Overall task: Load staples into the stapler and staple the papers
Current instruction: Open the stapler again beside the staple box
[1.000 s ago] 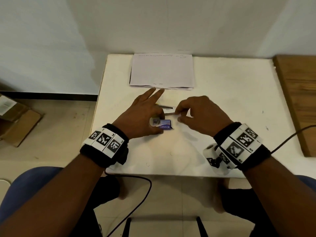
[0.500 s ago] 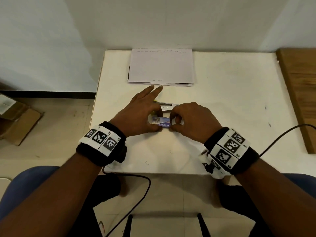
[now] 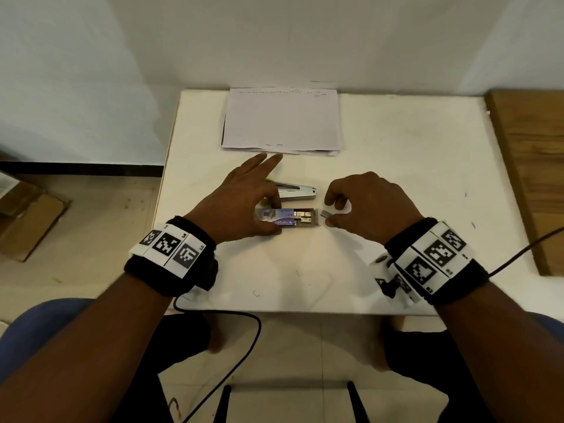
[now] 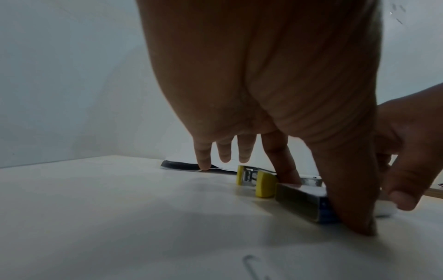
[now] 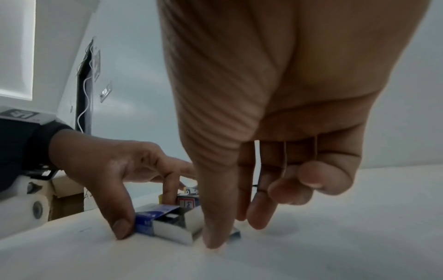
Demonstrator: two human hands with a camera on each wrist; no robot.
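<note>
Staples (image 3: pixel 326 213) sit as a short grey strip pinched between thumb and forefinger of the right hand (image 3: pixel 366 206), just beside the open end of the box (image 3: pixel 283 219); in the right wrist view the strip (image 5: pixel 235 233) lies low at the tabletop under those fingertips, and whether it touches the surface cannot be told; the other fingers of that hand are curled loosely above it. The box is a small blue sleeve with its white tray slid out to the right, more grey strips showing in the tray; it lies flat on the white tabletop (image 3: pixel 396 154), near the middle; the left hand (image 3: pixel 241 206) clamps the sleeve end between thumb on the near side and forefinger on the far side, while its remaining fingers stretch straight toward the papers. The stapler (image 3: pixel 294 192) lies on the tabletop just behind the box, metal body pointing right, its yellow end half hidden by the left hand; from the left wrist the yellow parts (image 4: pixel 263 184) show just beside the box end (image 4: pixel 302 200). The papers (image 3: pixel 280 120) lie stacked at the far edge of the tabletop, against the wall, well apart from the box; the left fingertips reach almost to their near edge. One loose bent staple (image 3: pixel 255 294) lies toward the near edge.
</note>
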